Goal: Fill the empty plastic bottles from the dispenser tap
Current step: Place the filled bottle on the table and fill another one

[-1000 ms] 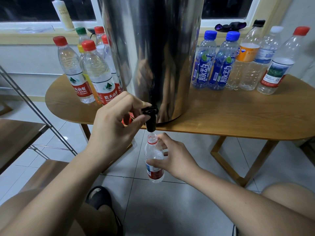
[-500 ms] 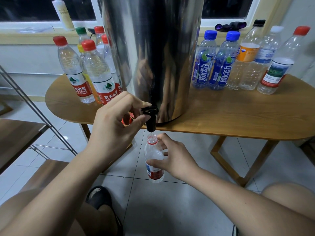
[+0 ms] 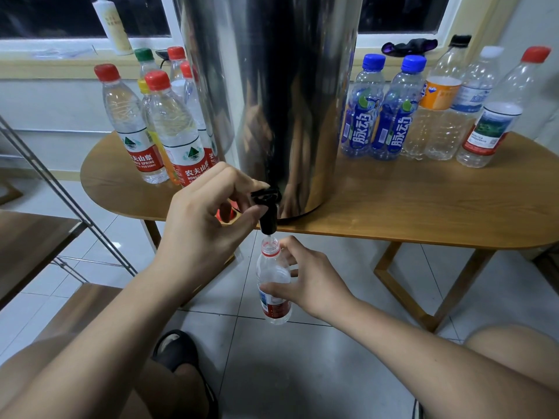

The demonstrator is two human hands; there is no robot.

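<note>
left grip (image 3: 205, 219) pinches black plastic tap (image 3: 267, 210) on shiny steel dispenser (image 3: 287, 101) | right grip (image 3: 305, 279) clasps clear uncapped bottle (image 3: 272, 272), mouth just under the tap | bottle hangs off the rounded wooden table (image 3: 408, 213) edge, over open tiled floor (image 3: 302, 358)

Red-labelled bottles (image 3: 142, 160) at left read 农夫山泉, NONGFU SPRING. The 2 blue-capped bottles (image 3: 360, 137) at right read 脉动.

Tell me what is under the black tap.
An uncapped plastic bottle, mouth just below the tap, gripped by the right hand. That hand hides part of it; fill level cannot be told.
</note>
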